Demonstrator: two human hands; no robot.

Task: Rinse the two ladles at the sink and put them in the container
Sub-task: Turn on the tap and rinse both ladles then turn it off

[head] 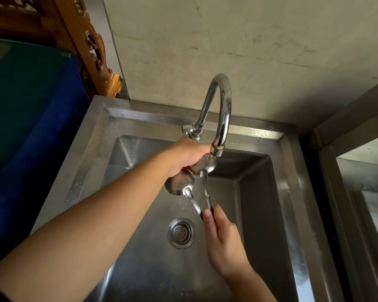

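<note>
- The right hand (pixel 224 243) pinches both ladle handles between thumb and fingers, at their lower ends, above the sink floor.
- The left hand (pixel 184 156) curls around the ladle bowls, fingers closed on them just under the tap's mouth.
- The upper ladle (pixel 205 165) has its bowl right below the spout; the lower ladle (pixel 177 187) sits beside it, nearer the left forearm, and its bowl is larger.
- The two handles run down and meet in the right hand.
- The curved tap (pixel 222 110) arches over the steel sink (pixel 292 192).
- The drain strainer (pixel 181 233) lies in the sink floor, left of the right hand.
</note>
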